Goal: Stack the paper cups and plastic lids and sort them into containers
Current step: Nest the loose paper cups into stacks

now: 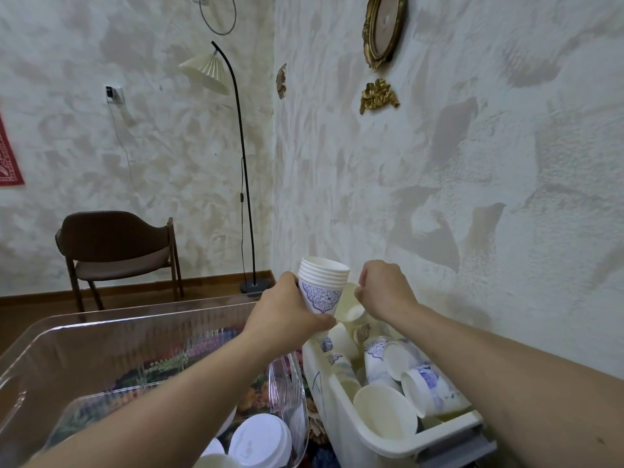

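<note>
My left hand (287,312) grips a stack of several nested white paper cups (322,285) with a blue pattern, held upright above the gap between two containers. My right hand (385,290) pinches the rim of a single paper cup (349,307) lying tilted just right of the stack, its mouth toward me. Below them a white bin (341,403) holds several loose paper cups (405,373) lying on their sides. White plastic lids (260,440) lie at the bottom of a clear plastic container (101,332) on the left.
A textured wall runs close along the right of the white bin. A brown chair (118,251) and a floor lamp (236,157) stand at the far wall. A patterned cloth shows under the clear container.
</note>
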